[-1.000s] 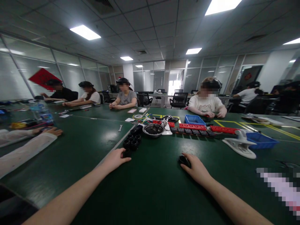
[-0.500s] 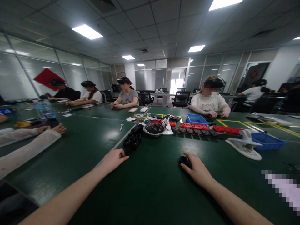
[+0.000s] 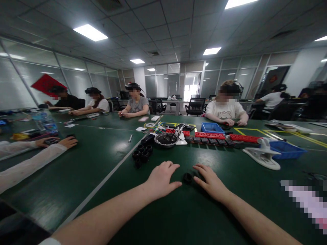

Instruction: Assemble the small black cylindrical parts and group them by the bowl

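Observation:
A small black ring-shaped part (image 3: pixel 188 177) lies on the green table (image 3: pixel 163 217) between my two hands. To its left is my left hand (image 3: pixel 165 178), thumb and fingers apart and nothing in them. My right hand (image 3: pixel 211 182) is just to the right of the part, its fingers spread and its thumb close to the part's edge; whether they touch I cannot tell. Several similar black round parts (image 3: pixel 143 153) stand in a cluster beyond my left hand.
Behind the cluster sits a round metal dish (image 3: pixel 166 140) with black things in it. Red racks (image 3: pixel 209 135), a white stand-like piece (image 3: pixel 264 154) and blue bins (image 3: pixel 288 149) lie to the right. A wrench (image 3: pixel 130 138) lies farther left. A co-worker's hands (image 3: pixel 67 142) are at the left.
My left hand has moved right, away from the cluster, to beside the lone black part. My right hand has let go of that part, which now stands slightly farther left.

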A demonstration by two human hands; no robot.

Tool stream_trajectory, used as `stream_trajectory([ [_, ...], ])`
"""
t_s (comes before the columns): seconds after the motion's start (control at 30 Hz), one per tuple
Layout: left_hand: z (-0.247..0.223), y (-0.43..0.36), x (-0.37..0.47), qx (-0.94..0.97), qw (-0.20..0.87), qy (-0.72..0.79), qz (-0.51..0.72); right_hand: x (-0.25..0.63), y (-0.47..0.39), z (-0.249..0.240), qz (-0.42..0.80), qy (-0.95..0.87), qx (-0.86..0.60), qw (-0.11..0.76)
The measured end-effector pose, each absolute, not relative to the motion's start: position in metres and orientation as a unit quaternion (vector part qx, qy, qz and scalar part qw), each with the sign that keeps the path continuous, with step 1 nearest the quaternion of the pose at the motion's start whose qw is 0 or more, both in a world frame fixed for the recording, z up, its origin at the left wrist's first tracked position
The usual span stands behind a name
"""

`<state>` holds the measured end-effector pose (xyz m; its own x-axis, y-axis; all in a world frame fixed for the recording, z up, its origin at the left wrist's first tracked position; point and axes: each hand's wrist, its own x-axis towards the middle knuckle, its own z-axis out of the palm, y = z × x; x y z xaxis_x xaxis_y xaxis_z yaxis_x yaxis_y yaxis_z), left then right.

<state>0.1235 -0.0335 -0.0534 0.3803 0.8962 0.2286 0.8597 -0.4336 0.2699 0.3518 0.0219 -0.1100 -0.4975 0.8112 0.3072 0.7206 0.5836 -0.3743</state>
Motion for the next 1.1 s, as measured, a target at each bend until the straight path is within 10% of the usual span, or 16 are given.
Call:
stream_trajectory([
  [0.57, -0.046, -0.020, 0.045, 0.775, 0.172, 0.608, 0.008, 0.353, 0.024, -0.103, 0.192, -0.785, -0.531, 0.257],
  [1.1, -0.075, 0.013, -0.030, 0.731, 0.009, 0.583, 0.355, 0.352, 0.033, -0.108, 0.238, -0.776, -0.542, 0.218],
])
